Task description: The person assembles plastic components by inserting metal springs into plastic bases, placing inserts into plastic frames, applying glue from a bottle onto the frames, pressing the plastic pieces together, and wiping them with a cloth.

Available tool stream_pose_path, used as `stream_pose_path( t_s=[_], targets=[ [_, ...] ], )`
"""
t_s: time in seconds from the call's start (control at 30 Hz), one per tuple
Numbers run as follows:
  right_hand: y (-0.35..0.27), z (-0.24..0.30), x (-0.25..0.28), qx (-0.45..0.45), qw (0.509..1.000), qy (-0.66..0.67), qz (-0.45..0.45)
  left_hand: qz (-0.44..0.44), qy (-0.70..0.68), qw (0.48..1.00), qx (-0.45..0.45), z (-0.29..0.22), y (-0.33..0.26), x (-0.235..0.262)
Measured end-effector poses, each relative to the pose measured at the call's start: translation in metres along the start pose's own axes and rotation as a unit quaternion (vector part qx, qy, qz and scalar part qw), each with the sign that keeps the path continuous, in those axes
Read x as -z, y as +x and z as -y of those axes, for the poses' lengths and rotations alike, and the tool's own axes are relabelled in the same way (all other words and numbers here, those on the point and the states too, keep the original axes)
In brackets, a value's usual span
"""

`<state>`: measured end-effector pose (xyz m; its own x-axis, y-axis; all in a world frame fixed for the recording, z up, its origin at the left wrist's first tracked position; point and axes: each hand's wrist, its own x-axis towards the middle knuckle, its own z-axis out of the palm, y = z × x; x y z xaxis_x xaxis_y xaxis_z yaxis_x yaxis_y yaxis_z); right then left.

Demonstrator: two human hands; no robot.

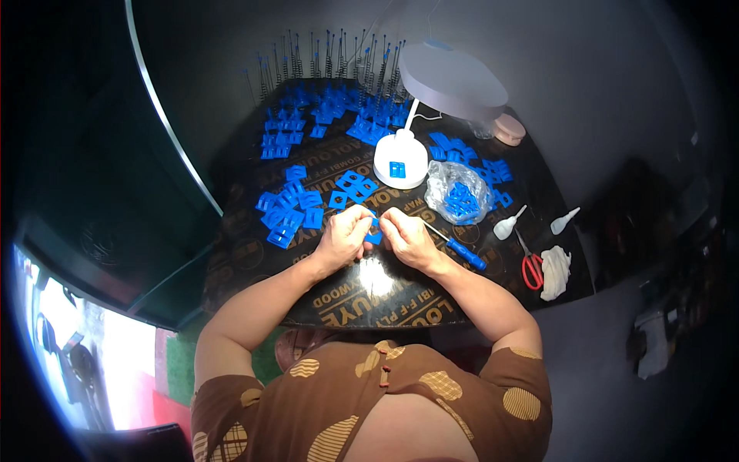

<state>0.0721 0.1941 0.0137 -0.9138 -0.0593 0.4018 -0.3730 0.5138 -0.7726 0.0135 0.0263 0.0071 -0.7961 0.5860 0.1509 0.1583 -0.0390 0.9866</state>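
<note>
Just in front of the white lamp base (pixel 400 158), a small blue plastic piece (pixel 373 237) sits pinched between the left hand (pixel 344 237) and right hand (pixel 408 239), both closed on it. A blue-handled screwdriver (pixel 459 246) lies right of the lamp base, red scissors (pixel 531 266) farther right.

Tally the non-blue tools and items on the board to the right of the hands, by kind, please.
Blue-handled screwdriver: 1
Red-handled scissors: 1
Small white dropper bottles: 2
White crumpled cloth: 1
Clear bag of blue pieces: 1
White desk lamp: 1
Total: 7
</note>
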Motion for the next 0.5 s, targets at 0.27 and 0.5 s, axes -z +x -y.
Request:
stream_pose_path(
  t_s=[0.27,0.5],
  targets=[
    [0.0,-0.014,0.003,0.087,0.991,-0.102,-0.015,0.008,-0.002,1.0,-0.004,-0.004,-0.003,-0.004],
    [0.002,-0.009,0.006,0.097,0.992,-0.079,-0.03,0.015,-0.03,0.999,0.032,-0.005,-0.001,-0.002]
  ],
)
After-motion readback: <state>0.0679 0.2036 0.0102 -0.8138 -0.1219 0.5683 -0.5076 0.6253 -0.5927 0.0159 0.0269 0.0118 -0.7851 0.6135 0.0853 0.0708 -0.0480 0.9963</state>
